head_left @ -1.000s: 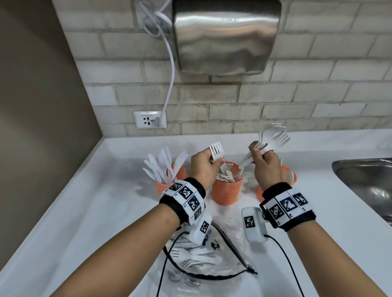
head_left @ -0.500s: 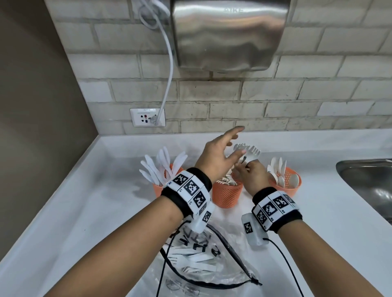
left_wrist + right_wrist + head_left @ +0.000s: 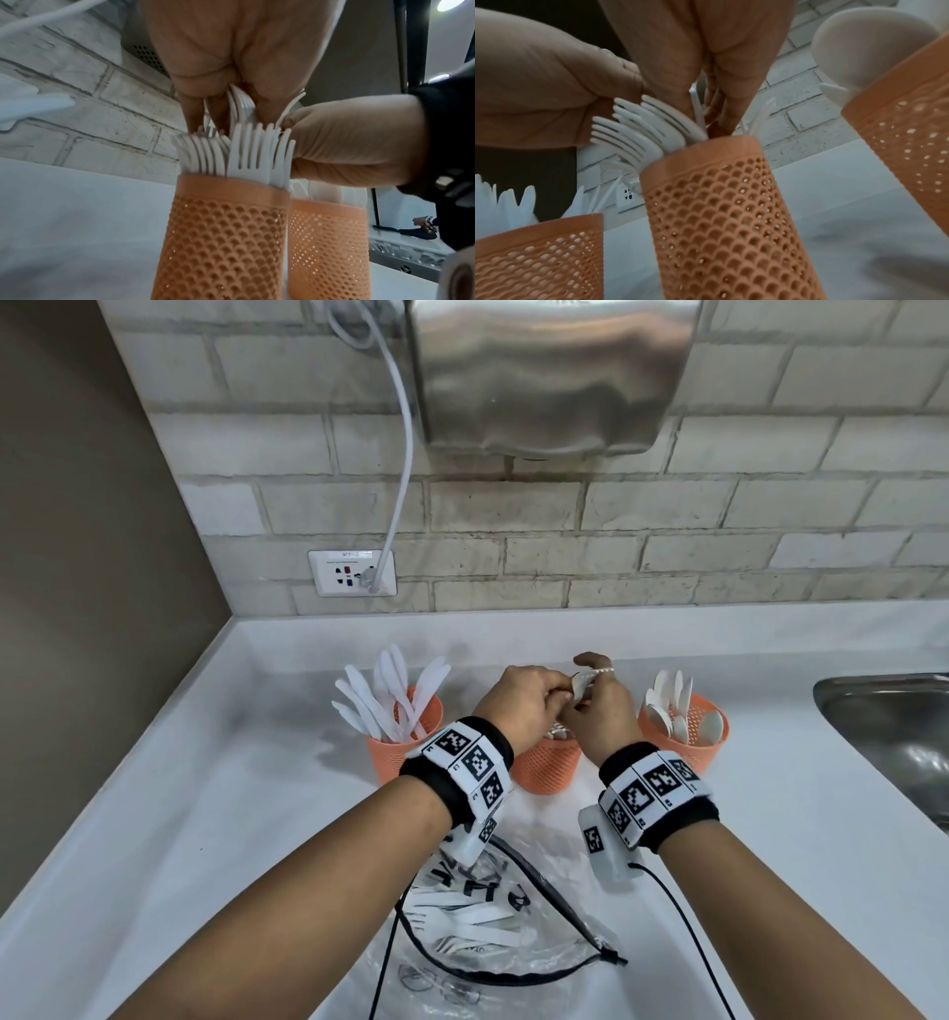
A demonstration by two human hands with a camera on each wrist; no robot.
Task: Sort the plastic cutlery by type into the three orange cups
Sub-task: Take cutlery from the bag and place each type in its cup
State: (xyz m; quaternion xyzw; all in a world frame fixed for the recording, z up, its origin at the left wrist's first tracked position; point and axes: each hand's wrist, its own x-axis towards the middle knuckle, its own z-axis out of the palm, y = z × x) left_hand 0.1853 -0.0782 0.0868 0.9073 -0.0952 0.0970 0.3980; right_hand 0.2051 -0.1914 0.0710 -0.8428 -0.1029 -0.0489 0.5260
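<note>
Three orange mesh cups stand in a row on the white counter: the knife cup [image 3: 405, 742], the fork cup [image 3: 545, 770] and the spoon cup [image 3: 685, 737]. Both hands meet directly over the fork cup. My left hand [image 3: 534, 703] points its fingers [image 3: 192, 109] down and pinches the tines of white forks [image 3: 244, 154] that stand in the fork cup [image 3: 221, 233]. My right hand [image 3: 598, 711] pinches fork stems [image 3: 696, 105] just above the cup's rim [image 3: 706, 146]. The fork handles are hidden inside the cup.
A clear zip bag [image 3: 477, 932] with more white cutlery lies on the counter under my wrists. A steel sink [image 3: 893, 726] is at the right. A hand dryer [image 3: 554, 372] hangs on the brick wall above, its cable in an outlet [image 3: 352, 572].
My right hand has come down with its bunch of forks from above the fork cup into it. My left hand opened half a second ago and now closes on the forks beside it.
</note>
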